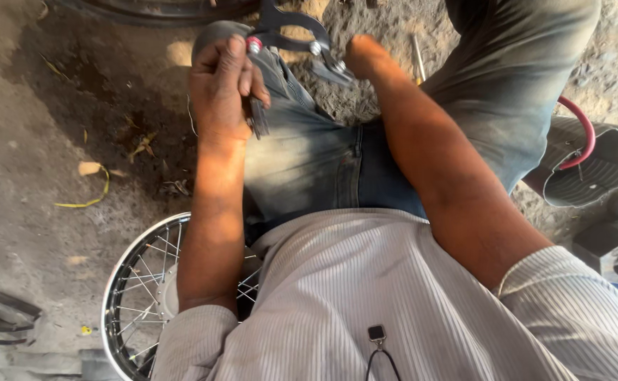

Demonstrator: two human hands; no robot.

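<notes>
— What have you got there?

— A dark metal bracket [291, 32], a curved flat piece with a red-capped bolt at one end and a plain silvery bolt at the other. My left hand [221, 88] is closed around its near end, thumb up beside the red cap, fingers curled over a dark bit of metal that hangs down below my palm. What that lower bit is, I cannot make out.

— And the other hand?

— My right hand [365, 55] sits at the far end of the bracket, just past the silvery bolt. It is bunched up and touching the part there, but its fingers are turned away from me, so I cannot tell whether it truly grips.

— Where is all this sitting?

— Above my knees. Both hands are over my jeans [309, 155], with the bracket at the top of them, over the dirt floor [55, 127].

— What lies around you?

— Under my left forearm, down by the elbow, a spoked wheel rim [136, 296] lies flat on the ground. Out beyond my left hand there are dry leaves and a yellow strip [87, 197] on the soil. Past my right elbow is a ribbed sandal sole with a red strap [584, 130], and nearer me a grey metal block [615, 250].
</notes>
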